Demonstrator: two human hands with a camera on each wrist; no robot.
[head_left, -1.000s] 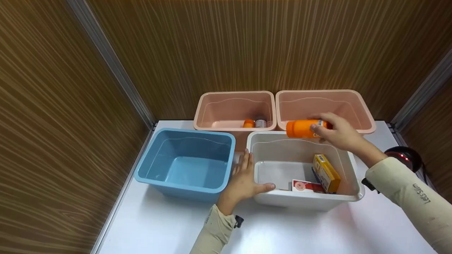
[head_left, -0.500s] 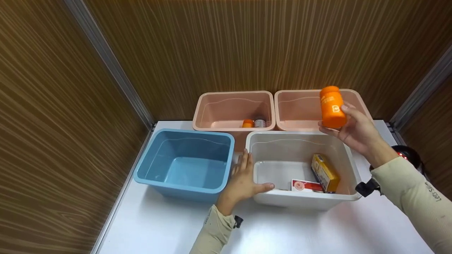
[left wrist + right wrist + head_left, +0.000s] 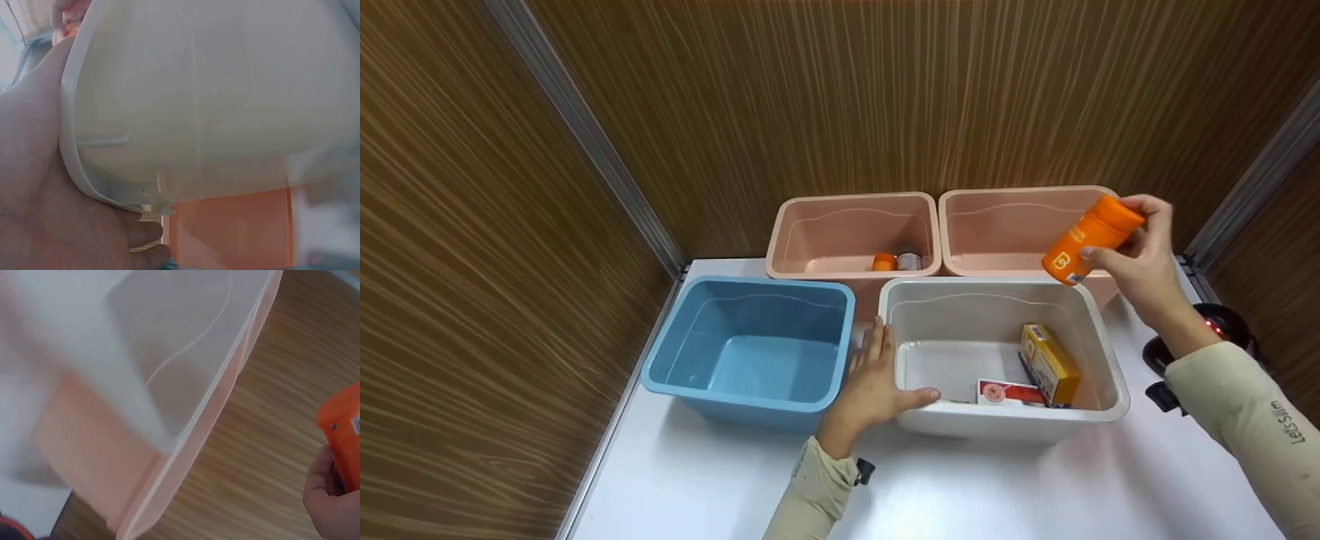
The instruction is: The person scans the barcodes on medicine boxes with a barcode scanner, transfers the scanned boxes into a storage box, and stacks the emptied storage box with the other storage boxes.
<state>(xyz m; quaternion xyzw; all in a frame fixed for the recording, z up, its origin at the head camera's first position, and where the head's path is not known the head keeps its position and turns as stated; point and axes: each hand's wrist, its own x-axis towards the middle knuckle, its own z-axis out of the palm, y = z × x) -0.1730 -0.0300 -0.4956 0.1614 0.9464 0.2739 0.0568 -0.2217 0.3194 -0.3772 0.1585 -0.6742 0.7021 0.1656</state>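
Observation:
My right hand (image 3: 1147, 262) grips an orange bottle (image 3: 1093, 240) in the air at the right, by the front of the right pink bin (image 3: 997, 196). The bottle is tilted, with its cap end up and to the right. In the right wrist view, the same orange bottle (image 3: 346, 433) shows at the right edge, with fingertips around it. My left hand (image 3: 872, 394) rests against the left wall of the white bin (image 3: 997, 424), fingers straight and thumb on the front rim. Inside that bin a yellow box (image 3: 1050, 364) leans over a red and white box (image 3: 1006, 393).
A blue bin (image 3: 746, 401) stands left of the white one. Behind it, the left pink bin (image 3: 851, 201) contains an orange-capped item (image 3: 883, 262) and a greyish one (image 3: 909, 261). A black device with red lights (image 3: 1222, 319) sits by my right forearm. Wood-patterned panels enclose the table.
My right hand has carried the orange bottle from over the white bin up and to the right, turning it from level to upright and then tilted. The left hand keeps its place.

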